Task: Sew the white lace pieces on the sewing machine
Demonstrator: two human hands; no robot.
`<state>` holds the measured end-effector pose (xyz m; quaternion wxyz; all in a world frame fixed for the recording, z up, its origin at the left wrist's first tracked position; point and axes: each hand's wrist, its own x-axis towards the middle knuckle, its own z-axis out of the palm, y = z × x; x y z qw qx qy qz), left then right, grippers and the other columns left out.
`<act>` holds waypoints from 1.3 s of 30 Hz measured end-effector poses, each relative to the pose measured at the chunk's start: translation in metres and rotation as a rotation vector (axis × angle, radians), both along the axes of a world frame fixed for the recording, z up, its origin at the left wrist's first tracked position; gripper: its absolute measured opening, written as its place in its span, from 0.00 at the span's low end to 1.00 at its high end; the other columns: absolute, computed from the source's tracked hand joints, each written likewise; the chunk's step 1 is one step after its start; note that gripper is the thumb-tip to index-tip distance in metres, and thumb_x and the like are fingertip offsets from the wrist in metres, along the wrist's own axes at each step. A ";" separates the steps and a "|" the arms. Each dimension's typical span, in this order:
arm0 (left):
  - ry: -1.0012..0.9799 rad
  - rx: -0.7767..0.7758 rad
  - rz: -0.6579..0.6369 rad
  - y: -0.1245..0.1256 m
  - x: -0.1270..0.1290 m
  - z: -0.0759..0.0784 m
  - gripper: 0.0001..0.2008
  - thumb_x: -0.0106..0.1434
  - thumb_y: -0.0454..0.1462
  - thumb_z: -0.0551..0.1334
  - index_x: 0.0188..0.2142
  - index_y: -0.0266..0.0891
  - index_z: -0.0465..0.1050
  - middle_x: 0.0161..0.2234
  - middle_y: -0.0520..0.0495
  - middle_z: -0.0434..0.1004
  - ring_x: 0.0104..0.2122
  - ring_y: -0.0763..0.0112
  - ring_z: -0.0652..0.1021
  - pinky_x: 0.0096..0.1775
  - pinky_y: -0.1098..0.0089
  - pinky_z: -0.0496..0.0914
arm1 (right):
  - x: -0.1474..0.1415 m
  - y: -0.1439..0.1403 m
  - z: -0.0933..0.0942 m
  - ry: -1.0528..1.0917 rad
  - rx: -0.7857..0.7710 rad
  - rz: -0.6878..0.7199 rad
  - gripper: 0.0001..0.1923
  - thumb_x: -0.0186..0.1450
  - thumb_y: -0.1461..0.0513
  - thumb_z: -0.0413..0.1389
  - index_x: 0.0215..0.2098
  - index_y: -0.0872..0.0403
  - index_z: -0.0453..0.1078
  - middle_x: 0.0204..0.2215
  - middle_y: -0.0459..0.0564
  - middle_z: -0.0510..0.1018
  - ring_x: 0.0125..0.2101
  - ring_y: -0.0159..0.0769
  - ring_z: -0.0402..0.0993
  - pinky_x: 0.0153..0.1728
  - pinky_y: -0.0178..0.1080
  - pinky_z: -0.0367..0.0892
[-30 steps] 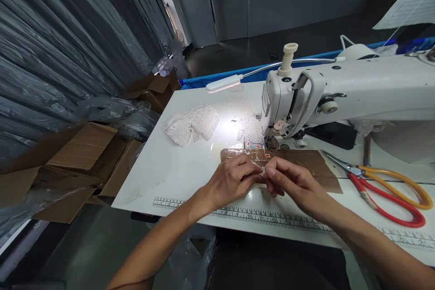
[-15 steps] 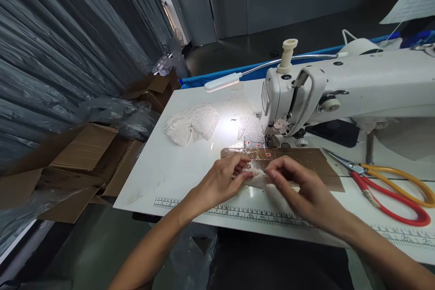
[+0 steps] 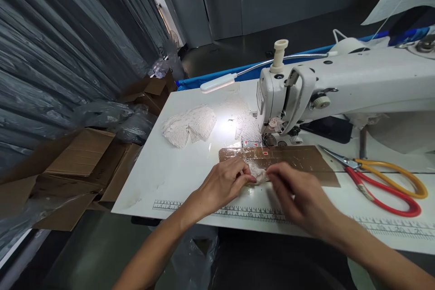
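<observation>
Both hands meet at the front of a white sewing table (image 3: pixel 163 176). My left hand (image 3: pixel 222 183) and my right hand (image 3: pixel 299 199) pinch a small white lace piece (image 3: pixel 258 174) between their fingertips, just above the table top. The piece lies in front of a brown taped cardboard patch (image 3: pixel 299 158). Behind it stands the white sewing machine (image 3: pixel 340 86), its needle area (image 3: pixel 270 133) beyond the hands.
A pile of white lace pieces (image 3: pixel 190 124) lies at the back left under the lamp (image 3: pixel 217 83). Red and yellow scissors (image 3: pixel 384 183) rest on the right. A printed ruler (image 3: pixel 238 210) runs along the front edge. Cardboard boxes (image 3: pixel 78 163) sit on the floor left.
The hands have lowered slightly toward the table and the lace piece now shows between the fingertips. The view has shifted a little to the right.
</observation>
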<state>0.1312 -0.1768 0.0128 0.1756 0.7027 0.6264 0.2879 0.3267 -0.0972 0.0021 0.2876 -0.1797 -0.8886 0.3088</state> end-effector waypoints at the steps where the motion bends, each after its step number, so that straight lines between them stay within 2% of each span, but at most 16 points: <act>1: -0.002 0.004 -0.013 0.000 -0.001 0.002 0.06 0.67 0.36 0.58 0.32 0.37 0.68 0.30 0.50 0.73 0.30 0.73 0.74 0.32 0.72 0.67 | -0.001 -0.001 0.004 0.005 0.041 0.114 0.07 0.68 0.67 0.43 0.39 0.53 0.62 0.25 0.44 0.70 0.23 0.29 0.66 0.26 0.33 0.60; 2: -0.018 0.010 -0.012 -0.002 -0.002 0.003 0.06 0.67 0.36 0.57 0.32 0.37 0.68 0.31 0.50 0.73 0.31 0.72 0.74 0.33 0.71 0.68 | -0.001 0.000 0.005 -0.007 0.099 0.202 0.08 0.67 0.68 0.43 0.38 0.53 0.62 0.23 0.43 0.69 0.22 0.29 0.65 0.25 0.33 0.60; 3: -0.053 0.013 0.005 -0.004 -0.004 0.005 0.07 0.68 0.36 0.57 0.32 0.37 0.67 0.31 0.50 0.73 0.31 0.73 0.74 0.33 0.71 0.68 | 0.002 0.006 0.003 0.012 0.154 0.130 0.08 0.67 0.67 0.43 0.39 0.53 0.63 0.23 0.44 0.70 0.21 0.29 0.65 0.25 0.33 0.60; 5: -0.171 -0.003 0.067 -0.010 -0.006 0.007 0.09 0.68 0.37 0.57 0.31 0.37 0.67 0.31 0.50 0.72 0.28 0.75 0.73 0.30 0.72 0.68 | 0.013 0.022 -0.008 0.057 0.219 -0.257 0.05 0.67 0.65 0.46 0.37 0.53 0.63 0.20 0.43 0.69 0.17 0.28 0.62 0.19 0.32 0.56; 6: -0.238 -0.019 0.096 -0.013 -0.007 0.006 0.10 0.68 0.39 0.57 0.31 0.37 0.67 0.31 0.50 0.72 0.27 0.76 0.72 0.28 0.73 0.68 | 0.019 0.030 -0.016 -0.009 0.144 -0.366 0.04 0.68 0.63 0.48 0.36 0.53 0.64 0.21 0.43 0.71 0.17 0.28 0.64 0.18 0.32 0.56; 7: -0.295 -0.041 0.116 -0.015 -0.008 0.005 0.11 0.68 0.40 0.57 0.31 0.37 0.68 0.32 0.49 0.72 0.25 0.77 0.72 0.26 0.74 0.67 | 0.024 0.036 -0.022 -0.066 0.055 -0.390 0.05 0.68 0.62 0.48 0.37 0.53 0.64 0.23 0.44 0.73 0.19 0.29 0.67 0.20 0.31 0.59; 10: -0.336 -0.103 0.141 -0.014 -0.009 0.002 0.12 0.68 0.43 0.58 0.33 0.37 0.69 0.34 0.49 0.74 0.24 0.78 0.71 0.25 0.74 0.67 | 0.031 0.041 -0.032 -0.103 -0.076 -0.328 0.08 0.69 0.58 0.48 0.40 0.52 0.65 0.20 0.42 0.71 0.18 0.28 0.65 0.20 0.32 0.59; 12: -0.235 -0.157 0.125 -0.011 -0.009 0.002 0.11 0.67 0.45 0.58 0.40 0.39 0.70 0.36 0.48 0.74 0.26 0.76 0.72 0.28 0.72 0.69 | 0.030 0.037 -0.029 -0.066 -0.123 -0.319 0.09 0.69 0.57 0.48 0.41 0.52 0.65 0.20 0.42 0.70 0.18 0.29 0.64 0.20 0.32 0.59; 16: 0.125 -0.138 0.002 -0.004 -0.008 0.008 0.26 0.61 0.47 0.66 0.55 0.45 0.64 0.51 0.44 0.70 0.48 0.59 0.73 0.45 0.59 0.72 | 0.024 0.031 -0.018 0.043 -0.245 -0.315 0.10 0.70 0.55 0.49 0.42 0.52 0.66 0.26 0.45 0.71 0.23 0.29 0.66 0.22 0.31 0.61; 20: 0.260 -0.015 -0.127 0.010 0.001 0.007 0.27 0.59 0.47 0.67 0.55 0.42 0.65 0.58 0.40 0.64 0.58 0.54 0.66 0.55 0.52 0.66 | 0.022 0.023 -0.010 0.094 -0.278 -0.236 0.08 0.69 0.56 0.50 0.43 0.51 0.66 0.27 0.44 0.70 0.24 0.28 0.64 0.23 0.30 0.61; 24: 0.214 0.048 -0.296 0.031 0.016 -0.007 0.24 0.64 0.46 0.63 0.55 0.38 0.64 0.53 0.40 0.70 0.54 0.59 0.71 0.53 0.57 0.68 | 0.022 0.011 -0.003 0.128 -0.303 -0.130 0.07 0.70 0.59 0.50 0.43 0.51 0.66 0.28 0.45 0.70 0.26 0.28 0.65 0.25 0.31 0.62; 28: 0.192 0.137 -0.356 0.042 0.019 -0.022 0.10 0.70 0.39 0.55 0.41 0.36 0.72 0.35 0.47 0.77 0.36 0.71 0.77 0.37 0.70 0.73 | 0.033 0.014 0.000 0.094 -0.278 -0.095 0.07 0.69 0.58 0.50 0.43 0.50 0.67 0.30 0.46 0.72 0.28 0.30 0.67 0.26 0.32 0.63; 31: 0.287 0.287 -0.246 0.041 -0.002 -0.019 0.11 0.70 0.36 0.54 0.35 0.34 0.73 0.28 0.49 0.75 0.25 0.76 0.73 0.23 0.76 0.67 | 0.051 0.030 -0.001 0.118 -0.333 -0.379 0.10 0.67 0.53 0.53 0.40 0.49 0.69 0.24 0.46 0.70 0.23 0.31 0.64 0.21 0.33 0.60; 34: 0.486 0.340 -0.032 0.037 -0.025 0.000 0.12 0.70 0.36 0.54 0.34 0.33 0.73 0.25 0.49 0.73 0.20 0.77 0.68 0.18 0.76 0.59 | 0.064 0.046 -0.004 0.152 -0.498 -0.655 0.16 0.64 0.46 0.54 0.39 0.48 0.70 0.19 0.44 0.66 0.17 0.29 0.56 0.14 0.33 0.49; 37: 0.516 0.266 0.120 0.030 -0.022 0.016 0.15 0.71 0.38 0.51 0.35 0.34 0.73 0.26 0.48 0.72 0.22 0.75 0.69 0.19 0.74 0.60 | 0.061 0.051 -0.012 0.109 -0.566 -0.544 0.18 0.63 0.45 0.54 0.39 0.50 0.70 0.22 0.47 0.70 0.19 0.31 0.60 0.16 0.33 0.55; 39: 0.431 0.150 0.106 0.026 -0.007 0.018 0.15 0.72 0.40 0.49 0.41 0.34 0.72 0.31 0.45 0.74 0.24 0.73 0.72 0.22 0.73 0.65 | 0.052 0.050 -0.019 0.014 -0.537 -0.366 0.18 0.65 0.46 0.53 0.39 0.52 0.70 0.23 0.47 0.72 0.22 0.32 0.64 0.20 0.34 0.60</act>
